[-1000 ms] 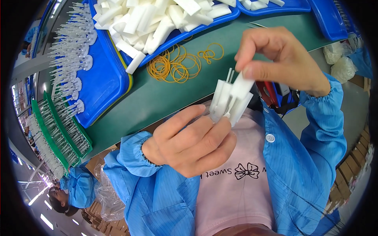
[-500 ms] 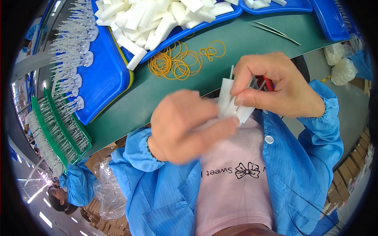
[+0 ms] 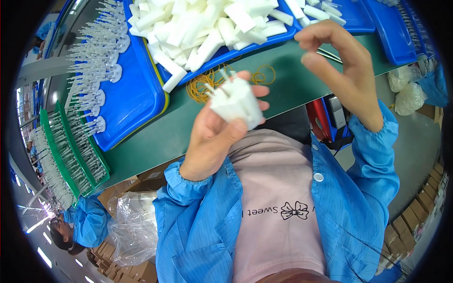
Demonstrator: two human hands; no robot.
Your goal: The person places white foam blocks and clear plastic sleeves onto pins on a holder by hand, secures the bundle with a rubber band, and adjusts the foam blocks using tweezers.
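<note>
A bundle of white foam pieces point(image 3: 240, 104) with thin pale rods poking out of its top sits in the fingers of my left hand point(image 3: 212, 139). It is slightly blurred and tilted, held above the front edge of the green table. My right hand point(image 3: 347, 66) is empty, thumb and fingers apart, raised over the right part of the table close to the metal tweezers point(image 3: 330, 55), which it partly covers. Yellow rubber bands point(image 3: 198, 88) lie behind the bundle, with another loose band point(image 3: 263, 74) beside them.
Blue trays point(image 3: 278, 38) heaped with white foam pieces point(image 3: 203, 33) stand at the back. At left, a blue tray point(image 3: 132, 101) holds rows of white rod-like parts point(image 3: 96, 61), near green racks point(image 3: 78, 155). A red object point(image 3: 319, 120) is below the table edge. A person point(image 3: 82, 226) sits far left.
My left hand has turned and moved up with the foam bundle. My right hand has let go of the bundle and moved up and right, opening.
</note>
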